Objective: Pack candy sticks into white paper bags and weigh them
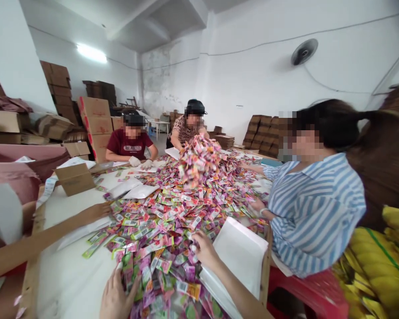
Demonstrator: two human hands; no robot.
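A wide heap of small colourful sachets [159,239] covers the middle of the table, pink, green, purple and orange, some with barcodes. My left hand [118,294] is at the near left edge of the heap, thumb and fingers apart, touching the sachets and holding nothing. My right hand [206,251] reaches into the heap with its fingers curled in; what they hold, if anything, is hidden. Something whitish covers fingertips on both hands. Beside my right forearm lies a flat white bag [241,250], partly covered by that arm.
Across the table a person [189,126] tips a mass of sachets onto the heap. Others sit at left and right, including one in a striped shirt [315,212]; another's arm [69,226] reaches in from the left. A cardboard box [75,179] and white bags [141,191] lie on the table.
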